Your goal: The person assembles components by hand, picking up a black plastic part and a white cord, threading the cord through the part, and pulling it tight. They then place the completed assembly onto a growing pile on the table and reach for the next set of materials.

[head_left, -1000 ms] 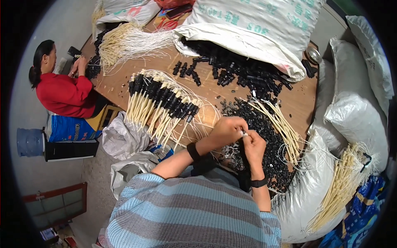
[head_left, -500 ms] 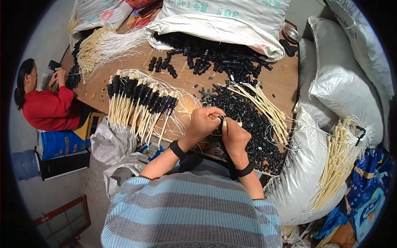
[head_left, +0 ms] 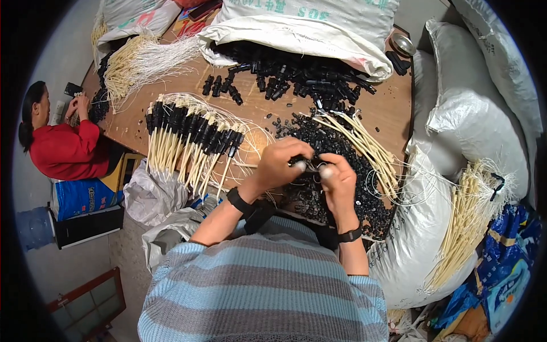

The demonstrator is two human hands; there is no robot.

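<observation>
Above a heap of small black plastic pieces (head_left: 369,196), my two hands work close together near the table's front edge. The fingers of my left hand (head_left: 282,162) are bent into a pinch, with a small dark thing at the tips that is too blurred to name. Facing it, my right hand (head_left: 342,183) curls thumb and forefinger around what looks like a thin white cord (head_left: 313,165) running between the hands. To the left lies a row of cream rods with black sleeves (head_left: 196,134) and white cords. Plain cream rods with cords (head_left: 370,154) rest on the heap at right.
A white woven sack (head_left: 307,31) spills black connector-like parts (head_left: 336,88) at the back. More corded rods (head_left: 128,68) lie at back left, where a person in red (head_left: 68,145) works. Full white sacks (head_left: 473,102) and a rod bundle (head_left: 461,222) stand at right.
My hands have moved slightly apart, the right one shifting right with its fingers loosened from a tight pinch. The left hand has turned a little and its fingertips have risen.
</observation>
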